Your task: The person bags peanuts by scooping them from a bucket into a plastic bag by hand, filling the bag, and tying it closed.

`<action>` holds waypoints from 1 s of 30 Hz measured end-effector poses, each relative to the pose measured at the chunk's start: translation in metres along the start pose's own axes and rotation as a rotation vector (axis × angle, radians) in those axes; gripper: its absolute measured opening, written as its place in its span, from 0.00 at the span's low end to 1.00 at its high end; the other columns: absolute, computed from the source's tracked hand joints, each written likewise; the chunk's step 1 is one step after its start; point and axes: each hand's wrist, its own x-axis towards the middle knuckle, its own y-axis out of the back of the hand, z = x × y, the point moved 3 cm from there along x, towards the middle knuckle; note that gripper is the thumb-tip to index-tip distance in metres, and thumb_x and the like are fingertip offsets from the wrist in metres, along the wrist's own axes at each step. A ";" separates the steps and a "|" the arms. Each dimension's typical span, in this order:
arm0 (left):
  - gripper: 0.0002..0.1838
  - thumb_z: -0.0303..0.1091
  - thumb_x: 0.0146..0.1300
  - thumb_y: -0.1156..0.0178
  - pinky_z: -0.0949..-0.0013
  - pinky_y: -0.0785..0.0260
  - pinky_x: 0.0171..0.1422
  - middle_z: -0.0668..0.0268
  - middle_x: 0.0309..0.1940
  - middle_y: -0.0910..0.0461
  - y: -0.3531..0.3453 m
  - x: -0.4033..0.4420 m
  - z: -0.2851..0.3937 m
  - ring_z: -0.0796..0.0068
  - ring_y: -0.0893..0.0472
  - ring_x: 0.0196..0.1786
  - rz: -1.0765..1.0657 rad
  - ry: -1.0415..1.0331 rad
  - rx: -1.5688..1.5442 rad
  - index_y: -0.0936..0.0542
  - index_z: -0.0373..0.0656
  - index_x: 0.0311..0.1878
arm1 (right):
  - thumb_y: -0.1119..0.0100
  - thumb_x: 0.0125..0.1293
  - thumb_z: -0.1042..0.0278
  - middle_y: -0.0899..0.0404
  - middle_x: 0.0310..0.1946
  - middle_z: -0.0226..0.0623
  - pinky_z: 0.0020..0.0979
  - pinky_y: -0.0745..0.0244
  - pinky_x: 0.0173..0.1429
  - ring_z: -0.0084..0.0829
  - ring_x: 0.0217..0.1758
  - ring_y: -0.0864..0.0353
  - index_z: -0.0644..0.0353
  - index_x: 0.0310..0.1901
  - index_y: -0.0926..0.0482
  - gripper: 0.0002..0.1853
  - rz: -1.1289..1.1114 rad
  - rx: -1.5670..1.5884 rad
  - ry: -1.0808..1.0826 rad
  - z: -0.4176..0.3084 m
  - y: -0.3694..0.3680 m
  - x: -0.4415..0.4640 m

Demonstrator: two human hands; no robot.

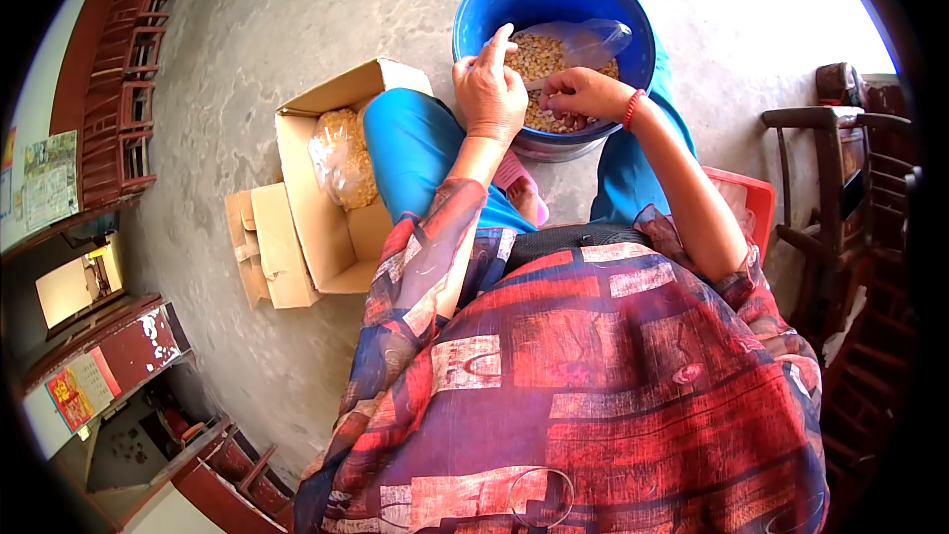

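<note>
My left hand (489, 94) is at the near left rim of a blue bucket (484, 0). Its fingers are bent together, one knuckle pointing up, and what they hold, if anything, is hidden. Over the bucket's mouth my right hand (590, 96), with a red beaded bracelet (633, 109) at the wrist, has its fingers curled in a pinch. A small pale strip shows between the two hands; I cannot tell its kind. Below them lie yellow corn kernels (536, 55) in the bucket, with a clear plastic bag (598, 40) on top towards the far right.
Left of my knee, an open cardboard box (306, 178) holds a clear bag of yellow grains (346, 158). A red plastic container (759, 203) sits by my right leg. Wooden chairs (825, 129) stand at right, more furniture along the left. The floor (277, 49) is concrete.
</note>
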 end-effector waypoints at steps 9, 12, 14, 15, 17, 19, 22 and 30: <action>0.30 0.20 0.50 0.48 0.65 0.41 0.53 0.70 0.42 0.19 0.001 0.001 0.000 0.70 0.20 0.44 -0.035 -0.005 0.010 0.30 0.48 0.60 | 0.48 0.65 0.68 0.25 0.25 0.26 0.20 0.27 0.30 0.17 0.25 0.25 0.62 0.43 0.22 0.09 -0.016 0.141 -0.056 0.001 0.005 0.001; 0.30 0.20 0.50 0.48 0.65 0.41 0.53 0.70 0.42 0.18 0.001 0.002 0.001 0.71 0.20 0.45 -0.028 0.004 0.004 0.30 0.48 0.61 | 0.48 0.66 0.69 0.24 0.29 0.29 0.22 0.24 0.37 0.19 0.31 0.24 0.63 0.46 0.23 0.11 0.046 0.323 0.018 0.000 0.013 0.006; 0.31 0.19 0.50 0.48 0.65 0.41 0.53 0.70 0.42 0.18 0.001 0.002 0.001 0.71 0.20 0.45 -0.030 0.006 0.004 0.30 0.49 0.61 | 0.47 0.65 0.70 0.22 0.32 0.31 0.23 0.23 0.41 0.19 0.35 0.23 0.65 0.46 0.24 0.11 0.211 0.480 0.104 -0.005 0.021 0.009; 0.31 0.19 0.50 0.48 0.65 0.41 0.53 0.69 0.42 0.18 0.001 0.002 0.001 0.71 0.20 0.45 -0.031 0.006 0.004 0.30 0.49 0.61 | 0.46 0.64 0.70 0.22 0.39 0.34 0.25 0.24 0.49 0.21 0.42 0.23 0.65 0.50 0.25 0.14 0.234 0.485 0.096 -0.009 0.024 0.010; 0.31 0.19 0.50 0.48 0.65 0.41 0.53 0.69 0.42 0.18 0.001 0.002 0.001 0.71 0.20 0.44 -0.029 0.004 0.002 0.30 0.49 0.60 | 0.45 0.63 0.69 0.22 0.42 0.35 0.26 0.26 0.52 0.24 0.45 0.23 0.64 0.53 0.26 0.17 0.284 0.406 0.179 -0.019 0.027 0.013; 0.31 0.19 0.50 0.48 0.65 0.41 0.53 0.69 0.42 0.18 0.000 0.002 0.000 0.70 0.20 0.44 -0.026 0.002 0.002 0.30 0.49 0.60 | 0.43 0.62 0.67 0.24 0.52 0.41 0.28 0.31 0.60 0.30 0.54 0.24 0.61 0.59 0.29 0.23 0.355 0.216 0.290 -0.025 0.031 0.016; 0.31 0.19 0.48 0.47 0.65 0.39 0.52 0.74 0.40 0.17 0.000 0.002 -0.001 0.66 0.23 0.37 0.026 -0.004 0.002 0.27 0.51 0.59 | 0.43 0.61 0.67 0.24 0.54 0.45 0.29 0.31 0.61 0.30 0.56 0.24 0.58 0.60 0.29 0.24 0.493 -0.215 0.395 -0.021 0.040 0.017; 0.31 0.20 0.47 0.47 0.65 0.38 0.51 0.73 0.40 0.16 0.000 0.001 0.000 0.66 0.22 0.36 0.035 -0.018 -0.010 0.28 0.50 0.59 | 0.47 0.59 0.65 0.18 0.33 0.43 0.39 0.24 0.44 0.44 0.39 0.18 0.58 0.39 0.21 0.11 0.419 -0.863 0.196 0.005 0.038 -0.020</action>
